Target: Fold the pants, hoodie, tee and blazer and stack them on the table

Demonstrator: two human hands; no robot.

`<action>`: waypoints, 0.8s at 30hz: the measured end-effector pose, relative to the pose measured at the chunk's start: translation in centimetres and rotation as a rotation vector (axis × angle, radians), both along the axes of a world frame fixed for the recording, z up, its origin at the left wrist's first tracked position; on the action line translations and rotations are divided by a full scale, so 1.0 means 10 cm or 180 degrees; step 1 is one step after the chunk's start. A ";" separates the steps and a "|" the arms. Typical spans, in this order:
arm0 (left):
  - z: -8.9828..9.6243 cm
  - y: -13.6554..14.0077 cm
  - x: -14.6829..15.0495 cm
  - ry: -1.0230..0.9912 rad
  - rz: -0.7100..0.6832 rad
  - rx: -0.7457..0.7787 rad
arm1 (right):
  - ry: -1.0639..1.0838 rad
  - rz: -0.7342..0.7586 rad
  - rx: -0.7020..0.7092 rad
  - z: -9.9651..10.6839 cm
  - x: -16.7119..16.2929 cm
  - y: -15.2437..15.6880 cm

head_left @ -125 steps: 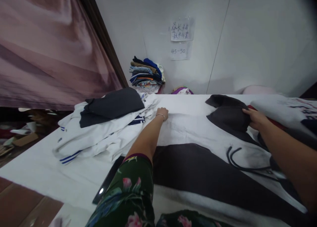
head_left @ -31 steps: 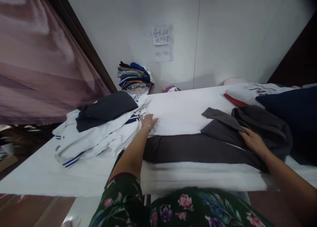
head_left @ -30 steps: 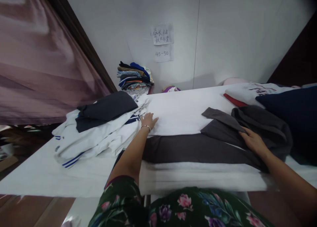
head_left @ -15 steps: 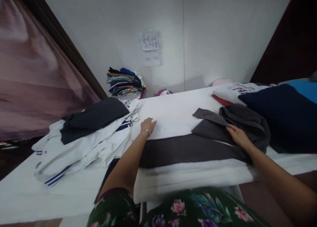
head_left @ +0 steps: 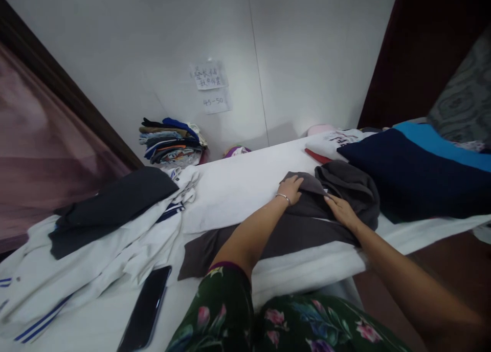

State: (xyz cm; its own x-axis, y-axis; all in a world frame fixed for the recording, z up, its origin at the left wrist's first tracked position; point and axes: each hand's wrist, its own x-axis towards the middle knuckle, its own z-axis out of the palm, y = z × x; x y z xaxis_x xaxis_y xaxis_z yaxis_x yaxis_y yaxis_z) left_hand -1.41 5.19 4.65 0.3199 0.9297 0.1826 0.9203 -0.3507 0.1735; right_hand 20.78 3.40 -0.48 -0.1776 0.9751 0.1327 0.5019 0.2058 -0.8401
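Two paper sheets hang on the wall (head_left: pixel 307 50), one above the other. The upper sheet (head_left: pixel 210 74) bears two handwritten lines of Chinese characters: the first reads 叠长袖, the second 秋冬外套, the strokes thin and a little blurred. The lower sheet (head_left: pixel 217 101) carries the handwritten figures "45-50", clear enough to read. Dark print (head_left: pixel 342 137) stands on a white garment (head_left: pixel 320 146) to the right, too small and skewed to make out.
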 end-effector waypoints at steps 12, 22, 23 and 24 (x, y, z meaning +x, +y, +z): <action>0.77 0.02 -0.02 0.0478 -0.0373 0.0711 | 0.0177 0.0490 0.0239 0.00 0.02 -0.13; 1.57 -1.39 -0.37 0.0312 -0.0235 0.0211 | -0.0048 0.1307 0.0802 0.05 0.09 0.04; 1.60 -1.50 -0.38 0.0192 -0.0223 -0.0039 | -0.0192 0.1434 0.0906 0.06 0.09 0.10; 1.62 -1.59 -0.40 0.0038 -0.0236 -0.0304 | -0.0352 0.1542 0.0991 0.07 0.08 0.18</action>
